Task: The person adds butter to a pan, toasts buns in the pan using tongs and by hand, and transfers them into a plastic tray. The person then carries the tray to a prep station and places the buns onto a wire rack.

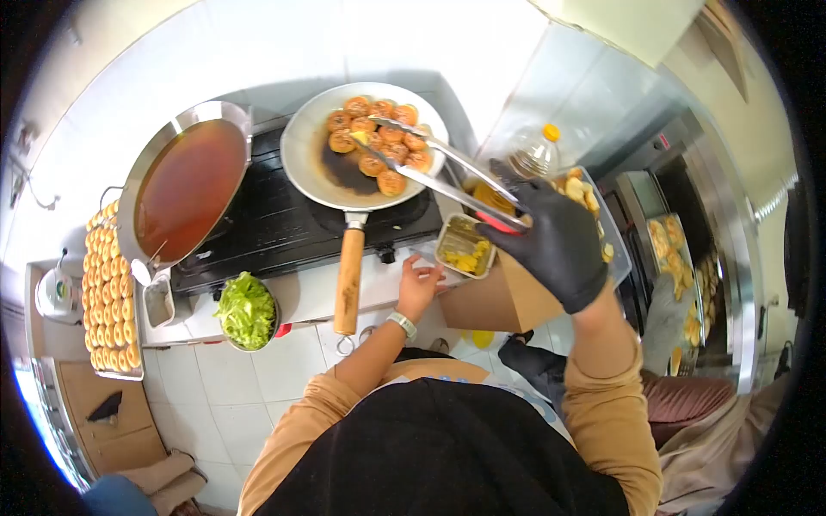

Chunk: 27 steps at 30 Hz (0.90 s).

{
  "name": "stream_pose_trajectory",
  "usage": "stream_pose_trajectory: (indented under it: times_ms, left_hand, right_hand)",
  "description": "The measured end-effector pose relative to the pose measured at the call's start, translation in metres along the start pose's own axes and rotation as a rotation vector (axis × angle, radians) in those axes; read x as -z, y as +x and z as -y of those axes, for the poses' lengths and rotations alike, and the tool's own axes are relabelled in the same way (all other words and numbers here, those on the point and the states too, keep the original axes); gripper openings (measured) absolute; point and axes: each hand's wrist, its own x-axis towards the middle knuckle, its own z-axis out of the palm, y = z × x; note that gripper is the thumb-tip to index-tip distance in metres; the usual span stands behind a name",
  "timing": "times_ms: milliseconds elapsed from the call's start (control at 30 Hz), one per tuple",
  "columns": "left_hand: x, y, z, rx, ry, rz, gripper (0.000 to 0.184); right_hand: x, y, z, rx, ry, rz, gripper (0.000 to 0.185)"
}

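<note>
My right hand [555, 241], in a black glove, holds metal tongs [460, 159] with their arms apart. The tongs' tips reach over browned round pieces [391, 183] in a white pan [301, 155] on the stove. A small yellow piece lies among them near one tip. My left hand [417, 282] is bare, its fingers apart, holding nothing, near the counter edge. Just right of it is a small metal container [442, 245] with yellow-green pieces. The pan's wooden handle [348, 284] points toward me.
A wide pan of red-brown sauce [191, 185] sits left on the stove [267, 219]. Lettuce [246, 311] fills a bowl in front. A tray of ring-shaped buns [107, 292] is far left. An oil bottle [535, 155] and a cardboard box [490, 301] are right. Another person's sleeve [665, 322] shows.
</note>
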Motion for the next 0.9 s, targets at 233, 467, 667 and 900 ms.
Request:
stream_pose_trajectory:
  times_ms: [233, 467, 667, 900]
  left_hand:
    - [0.106, -0.048, -0.014, 0.315, 0.107, 0.284, 0.034]
    - [0.14, -0.108, -0.096, 0.217, -0.61, 0.372, 0.068]
    - [0.124, -0.123, -0.129, 0.073, -0.282, 0.324, 0.045]
    - [0.118, -0.125, -0.129, 0.116, -0.187, 0.202, 0.039]
  right_hand:
    - [-0.1, 0.033, 0.022, 0.037, 0.129, 0.18, 0.057]
    - [-0.125, 0.03, 0.037, -0.036, 0.178, 0.499, 0.075]
    - [-0.129, 0.028, 0.043, -0.055, 0.186, 0.38, 0.077]
    - [-0.115, 0.04, 0.021, -0.04, 0.28, 0.14, 0.079]
